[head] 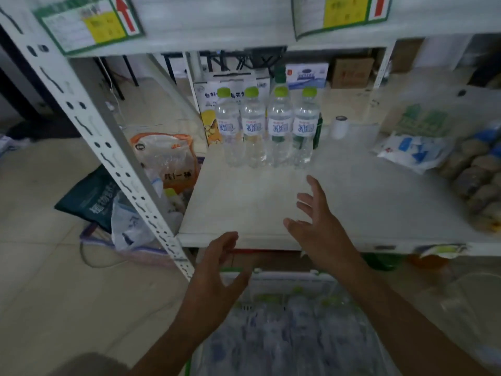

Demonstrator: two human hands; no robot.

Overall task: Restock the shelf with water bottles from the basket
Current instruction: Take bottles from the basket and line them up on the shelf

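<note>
Several clear water bottles [267, 128] with green caps and blue labels stand upright in a row at the back of the white shelf board [244, 207]. Below the shelf's front edge sits a white and green basket [273, 276] holding more bottles [284, 335], blurred. My left hand [217, 270] hovers above the basket's far left rim, fingers spread and empty. My right hand [317, 221] is over the shelf's front part, a short way in front of the row, fingers apart and holding nothing.
A white perforated upright post [113, 158] slants down on the left. Bags [165, 158] lie on the floor beyond it. A white roll [339, 128], a blue and white packet [414, 150] and bagged round items [477, 183] occupy the shelf's right side. A printed box [208, 104] stands behind the bottles.
</note>
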